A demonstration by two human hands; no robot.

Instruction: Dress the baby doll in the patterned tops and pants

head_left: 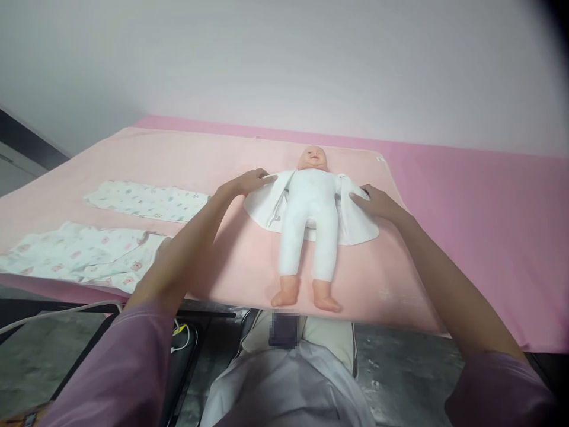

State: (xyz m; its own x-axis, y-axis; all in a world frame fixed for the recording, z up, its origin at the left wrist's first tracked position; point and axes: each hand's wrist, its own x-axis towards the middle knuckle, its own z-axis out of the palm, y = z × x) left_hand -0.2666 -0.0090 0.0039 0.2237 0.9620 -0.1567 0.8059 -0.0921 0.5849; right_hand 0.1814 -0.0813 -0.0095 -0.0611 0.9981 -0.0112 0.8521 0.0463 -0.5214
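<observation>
A baby doll (pixel 310 204) with a white cloth body lies on its back, its head away from me and its feet at the near table edge. Its arms are covered by a white baby jacket (pixel 362 225), which lies spread open beneath and beside it. My left hand (pixel 253 180) holds the jacket at the sleeve on the left side. On the other side, my right hand (pixel 377 200) grips the right sleeve, with the thumb on top of the cloth. Some fingertips of both hands are hidden by the fabric.
Two printed white baby garments, a folded one (pixel 146 200) and a wider one (pixel 84 252), lie to the left. A peach mat (pixel 240 267) covers part of the pink tabletop (pixel 480 237). A white cable (pixel 62 311) runs below the left edge. Behind stands a pale wall (pixel 284 65).
</observation>
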